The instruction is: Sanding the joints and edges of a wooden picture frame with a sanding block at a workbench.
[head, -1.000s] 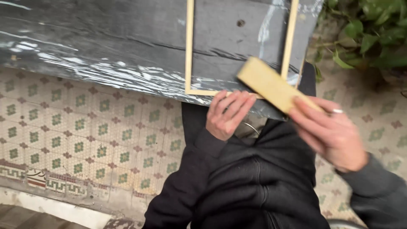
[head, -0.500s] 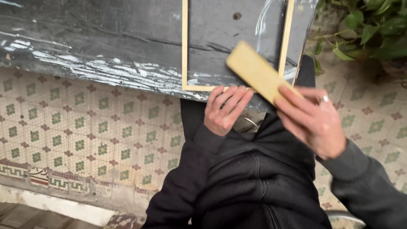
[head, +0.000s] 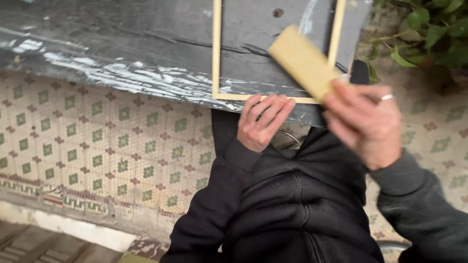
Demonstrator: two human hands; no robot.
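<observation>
— From the head view, what's the right hand (head: 366, 127) doing?

— Its fingers (head: 348, 92) are pinched on the near end of a flat, pale yellow block (head: 303, 60). The block slants up and to the left, over the lower right part of the thin wooden frame (head: 217, 53). There's a ring on one finger. Whether the block actually touches the frame or the worktop (head: 122, 44), I can't tell from here.

— And the left hand (head: 262, 122)?

— It rests at the near edge of the dark, scuffed worktop, fingers (head: 273, 108) held close together and bent slightly, tips just below the frame's bottom rail. It grips nothing.

— Anything changed from a moment ago?

— The block has swung. A second back it lay lower, over the frame's bottom right corner and out past the worktop's edge; now it sits higher, mostly inside the frame's opening. The right hand has come up with it. The left hand has hardly moved, and the frame lies where it was.

— What's around them?

— Patterned floor tiles (head: 112, 151) below the worktop, green leaves (head: 429, 29) at the upper right, and the person's dark sleeves and jacket (head: 292, 209) filling the bottom.
</observation>
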